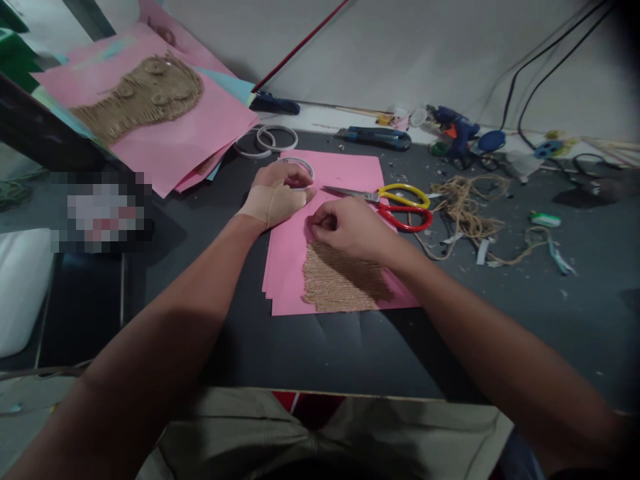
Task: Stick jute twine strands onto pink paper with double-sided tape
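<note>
Khaki clothing (320,433) sits lowest in view, under our arms. Our left hand (285,197), with a beige wrist wrap (256,205), curls its fingers around a tape roll (303,164) over pink paper (333,175). Our right hand (345,227) has its fingers bunched just above a jute twine patch (340,280) on that sheet; we cannot tell whether they grasp anything. Yellow-and-red scissors (403,208) lie just beside, loose twine (465,207) further right.

Beige wrap (260,205) on left hand (283,193), khaki clothing (320,433)
</note>
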`<action>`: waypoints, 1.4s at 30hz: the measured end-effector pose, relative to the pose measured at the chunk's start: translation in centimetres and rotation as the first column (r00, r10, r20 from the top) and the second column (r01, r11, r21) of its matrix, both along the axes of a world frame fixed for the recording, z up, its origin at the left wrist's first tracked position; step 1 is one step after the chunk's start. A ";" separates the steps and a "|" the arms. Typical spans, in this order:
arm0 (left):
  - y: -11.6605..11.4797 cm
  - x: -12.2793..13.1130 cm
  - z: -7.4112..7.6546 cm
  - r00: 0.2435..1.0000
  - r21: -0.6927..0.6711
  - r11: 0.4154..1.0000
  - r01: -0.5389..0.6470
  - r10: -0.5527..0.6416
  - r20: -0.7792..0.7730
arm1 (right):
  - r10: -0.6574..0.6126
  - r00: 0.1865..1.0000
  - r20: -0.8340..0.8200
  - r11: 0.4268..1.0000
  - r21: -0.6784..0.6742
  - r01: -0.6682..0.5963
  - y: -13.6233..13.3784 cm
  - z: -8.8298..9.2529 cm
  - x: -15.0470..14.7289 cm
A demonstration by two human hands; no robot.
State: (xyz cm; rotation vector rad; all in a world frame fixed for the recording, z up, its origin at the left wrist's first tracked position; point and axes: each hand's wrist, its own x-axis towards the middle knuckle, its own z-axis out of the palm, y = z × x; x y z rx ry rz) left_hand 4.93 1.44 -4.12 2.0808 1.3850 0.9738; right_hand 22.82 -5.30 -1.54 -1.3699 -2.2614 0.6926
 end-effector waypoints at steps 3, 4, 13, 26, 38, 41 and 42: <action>0.0 0.0 0.0 1.000 -0.007 1.000 -0.002 0.002 -0.019 | 0.006 1.000 -0.027 0.999 -0.037 -0.007 0.0 0.1 0.0; 0.0 0.0 0.0 1.000 -0.007 1.000 -0.002 0.002 -0.018 | 0.004 1.000 -0.026 0.999 -0.042 -0.005 0.0 0.1 0.0; 0.2 -0.1 -0.3 1.000 0.013 1.000 0.002 -0.002 -0.010 | -0.025 1.000 0.006 1.000 0.000 0.025 0.1 -0.4 -0.1; 0.3 -0.1 -0.5 1.000 0.035 0.999 0.009 -0.008 -0.016 | -0.082 0.996 -0.039 0.995 -0.060 0.080 0.0 -0.4 -0.3; 0.3 -0.1 -0.3 1.000 0.022 1.000 0.006 -0.006 -0.003 | -0.068 0.997 -0.029 0.996 -0.054 0.066 0.0 -0.4 -0.2; 0.2 0.0 -0.2 1.000 0.017 1.000 0.003 -0.003 -0.018 | -0.069 0.997 -0.034 0.995 -0.069 0.067 0.0 -0.5 -0.3; 0.1 0.0 -0.2 1.000 0.015 1.000 0.004 -0.004 -0.023 | -0.072 0.997 -0.035 0.994 -0.079 0.069 0.0 -0.5 -0.3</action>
